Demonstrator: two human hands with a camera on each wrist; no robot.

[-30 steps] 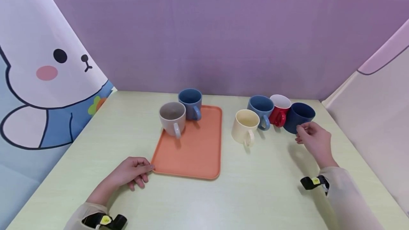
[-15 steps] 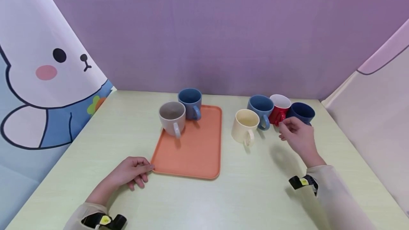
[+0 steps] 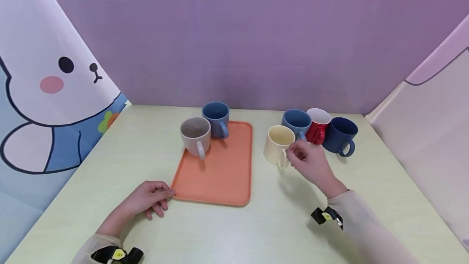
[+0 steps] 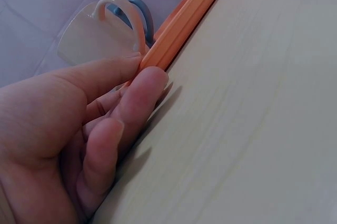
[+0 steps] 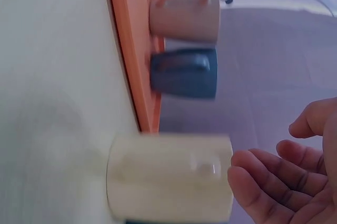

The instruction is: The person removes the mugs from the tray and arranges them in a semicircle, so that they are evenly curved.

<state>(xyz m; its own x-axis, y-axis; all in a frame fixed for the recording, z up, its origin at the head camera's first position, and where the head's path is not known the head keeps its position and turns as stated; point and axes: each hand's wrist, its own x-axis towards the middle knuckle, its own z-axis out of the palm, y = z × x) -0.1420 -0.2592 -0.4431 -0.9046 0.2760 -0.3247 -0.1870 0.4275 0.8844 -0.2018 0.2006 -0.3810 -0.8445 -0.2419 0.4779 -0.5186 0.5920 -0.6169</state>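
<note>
My left hand [image 3: 150,199] pinches the near left corner of an orange tray [image 3: 216,182] between thumb and forefinger; the left wrist view shows the thumb on the rim [image 4: 166,50]. On the tray's far part stand a grey mug [image 3: 190,135] and a blue mug [image 3: 210,123]. My right hand [image 3: 309,160] hovers right beside the handle of a cream mug [image 3: 274,150], its fingers loosely bent and holding nothing. In the right wrist view the fingertips overlap the edge of the cream mug [image 5: 163,176], thumb apart from the fingers.
Behind the cream mug another blue mug [image 3: 294,119], a red mug [image 3: 316,131] with a white inside and a navy mug [image 3: 335,135] stand close together. A purple cloth backdrop [image 3: 234,44] rises at the table's far edge.
My right hand has moved left from the navy mug, past the red one, to the cream mug's handle. The navy mug's handle has come into view. The left hand stays at the tray corner.
</note>
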